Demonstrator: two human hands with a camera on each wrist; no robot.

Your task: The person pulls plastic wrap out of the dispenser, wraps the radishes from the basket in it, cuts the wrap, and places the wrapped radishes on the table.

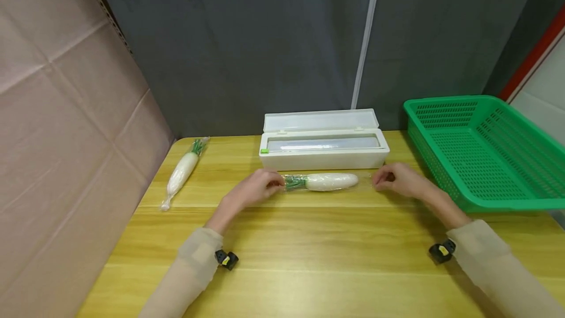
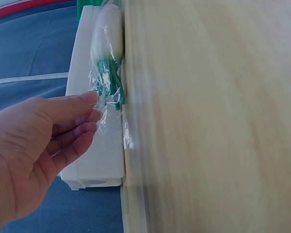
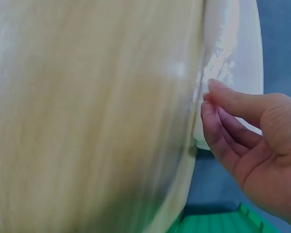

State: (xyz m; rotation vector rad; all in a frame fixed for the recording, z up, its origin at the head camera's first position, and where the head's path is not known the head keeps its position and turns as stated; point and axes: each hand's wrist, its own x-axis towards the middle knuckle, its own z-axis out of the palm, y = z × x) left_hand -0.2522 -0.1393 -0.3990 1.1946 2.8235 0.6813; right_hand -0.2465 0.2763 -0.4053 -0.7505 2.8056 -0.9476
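Note:
A white radish (image 1: pixel 332 181) with trimmed green stems lies sideways in clear plastic film, in front of a white cling film dispenser (image 1: pixel 324 161). At the stem end, my left hand (image 1: pixel 258 186) pinches the film between thumb and fingertips; the left wrist view shows the crinkled film (image 2: pixel 104 109) there. My right hand (image 1: pixel 403 180) pinches the loose film past the radish's other end. In the right wrist view that film (image 3: pixel 218 63) looks thin and shiny, running from the fingertips. A second wrapped radish (image 1: pixel 182 173) lies at the table's left, its lower film end twisted.
The dispenser's lid (image 1: pixel 321 120) is raised at the back, with a film roll (image 1: pixel 326 144) visible inside. A green perforated basket (image 1: pixel 463 195) stands at the right, close to my right forearm. A grey curtain (image 1: pixel 247 48) hangs behind the wooden table (image 1: pixel 309 254).

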